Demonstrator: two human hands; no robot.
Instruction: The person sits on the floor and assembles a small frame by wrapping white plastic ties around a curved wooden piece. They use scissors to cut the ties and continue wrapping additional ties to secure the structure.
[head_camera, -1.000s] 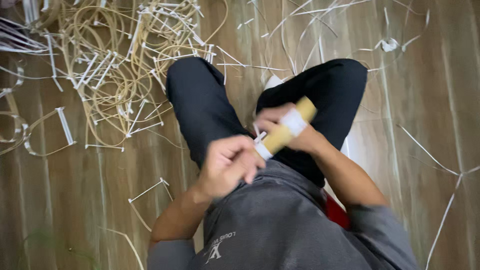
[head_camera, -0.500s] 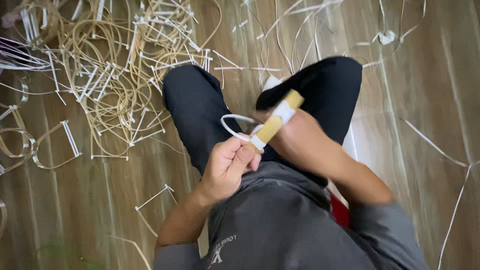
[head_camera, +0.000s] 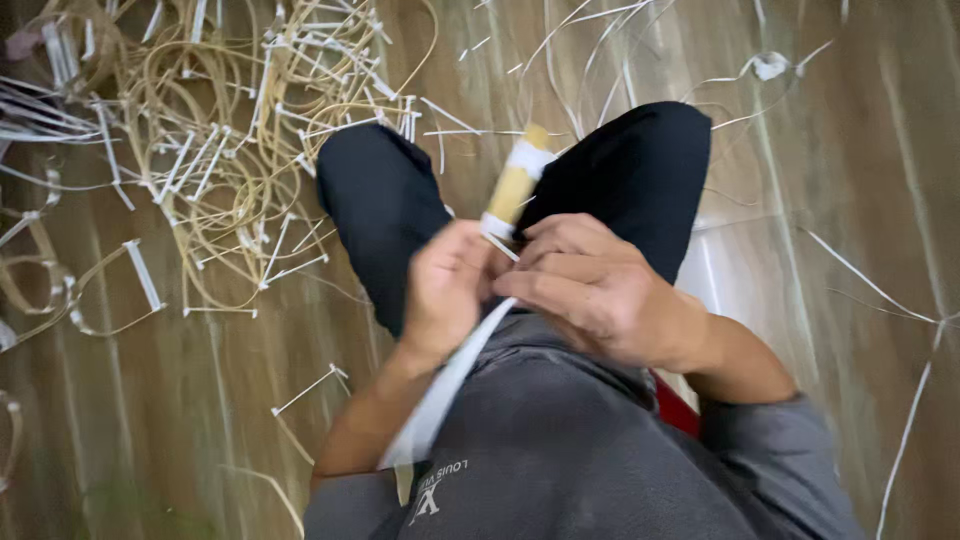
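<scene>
My right hand (head_camera: 590, 285) grips the near end of a tan stick (head_camera: 514, 187) wrapped with white bands, which points away from me between my knees. My left hand (head_camera: 447, 290) is closed on a flat white strip (head_camera: 447, 385) right beside the stick's near end; the strip trails down past my left forearm toward my grey sweater. Both hands touch each other above my lap. My legs in black trousers (head_camera: 385, 210) are folded on the floor.
A large heap of tan rattan loops bound with white strips (head_camera: 215, 140) lies on the wooden floor (head_camera: 180, 400) at upper left. Loose white strips are scattered at right (head_camera: 860, 275) and near my left elbow (head_camera: 310, 388). Something red (head_camera: 675, 408) shows under my right arm.
The white loop seen beside the stick has been pulled in, and the strip now hangs down along my left arm. Both hands have drawn closer together; the stick points more upright.
</scene>
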